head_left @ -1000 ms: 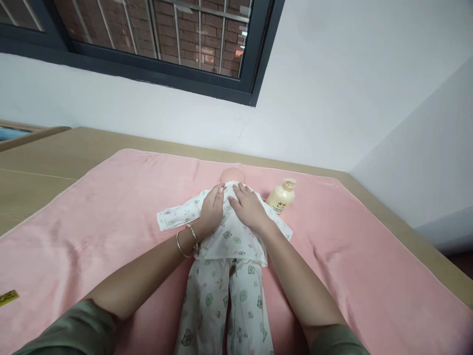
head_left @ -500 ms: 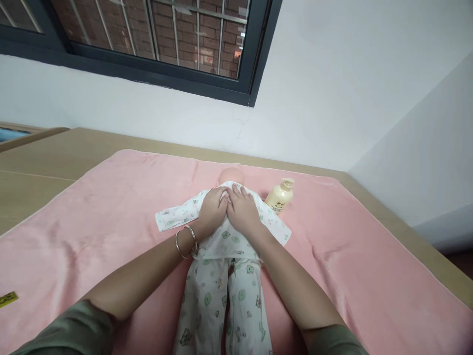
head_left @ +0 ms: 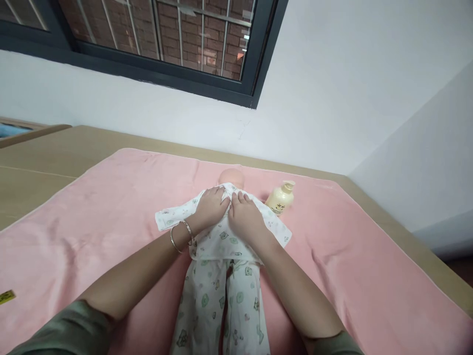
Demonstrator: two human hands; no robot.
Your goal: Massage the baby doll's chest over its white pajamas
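Note:
A baby doll with a bare, rounded head lies stretched out on a pink blanket. It wears a white printed top and matching trousers; one sleeve spreads out to each side. My left hand, with bangles at its wrist, lies flat on the left of the doll's upper body. Beside it, my right hand rests on the right of the upper body, fingers extended toward the head. The thumbs are close together near the middle. Neither hand grasps anything. The doll's face does not show.
A cream pump bottle stands on the blanket, right of the doll's shoulder. A small yellow label lies at the far left. The wooden surface borders the blanket, with a white wall and a dark-framed window behind.
My hands have slid slightly apart, left hand to the left and right hand a little right and toward me. More of the top's neck area shows between them. The doll stays in place.

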